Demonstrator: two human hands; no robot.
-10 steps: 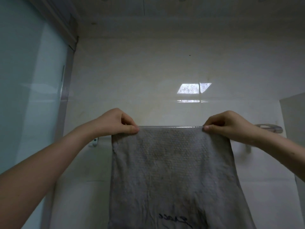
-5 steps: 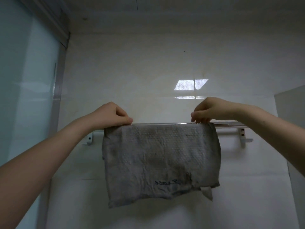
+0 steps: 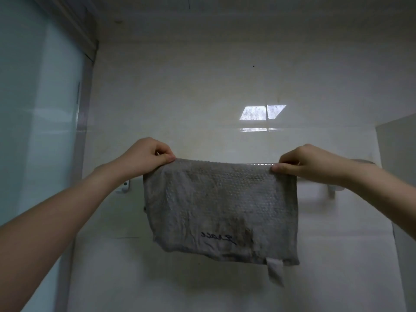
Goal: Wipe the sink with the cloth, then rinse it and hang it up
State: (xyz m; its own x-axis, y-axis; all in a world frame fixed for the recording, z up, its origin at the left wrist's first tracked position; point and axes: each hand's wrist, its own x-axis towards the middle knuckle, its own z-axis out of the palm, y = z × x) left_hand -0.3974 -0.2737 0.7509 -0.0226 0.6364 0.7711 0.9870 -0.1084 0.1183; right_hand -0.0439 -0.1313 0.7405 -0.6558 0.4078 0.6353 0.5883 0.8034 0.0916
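A grey textured cloth (image 3: 221,208) with dark lettering near its lower edge and a small white tag at the bottom right hangs spread in front of the wall. Its top edge lies along a chrome towel rail (image 3: 261,164), most of which the cloth hides. My left hand (image 3: 147,157) pinches the cloth's top left corner. My right hand (image 3: 301,164) pinches the top right corner. The sink is out of view.
The rail's left bracket (image 3: 124,187) sits on the cream tiled wall (image 3: 202,86). A frosted glass panel (image 3: 38,131) with a metal frame stands at the left. Another wall or panel (image 3: 398,176) juts in at the right.
The view has pulled back, so the whole cloth shows. Both hands still pinch its top corners; the right hand has shifted out to the right corner and the top edge sags slightly.
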